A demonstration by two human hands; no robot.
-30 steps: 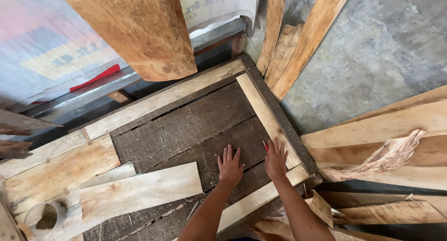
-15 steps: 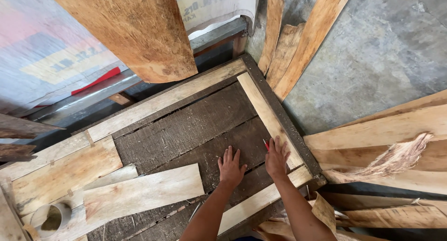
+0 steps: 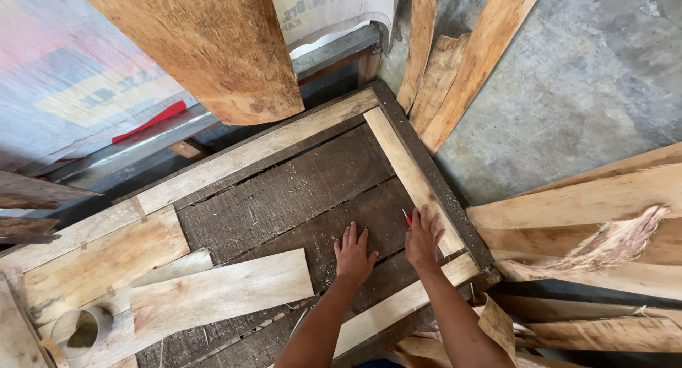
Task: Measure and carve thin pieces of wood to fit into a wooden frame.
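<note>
My left hand (image 3: 353, 254) lies flat, fingers apart, on the dark rough boards (image 3: 284, 197) of a low wooden platform. My right hand (image 3: 424, 238) rests beside it at the platform's right side, its fingers over the light wood strip (image 3: 398, 155) that edges the boards. A small red pencil (image 3: 407, 218) pokes out between that hand's thumb and forefinger. Another light strip (image 3: 398, 307) runs along the near edge just below both wrists.
A loose pale plank (image 3: 220, 293) lies left of my hands, and a small round container (image 3: 82, 330) stands at the lower left. A big brown slab (image 3: 213, 48) leans over the back. Rough planks (image 3: 590, 204) are stacked on the right beside the concrete floor (image 3: 568, 77).
</note>
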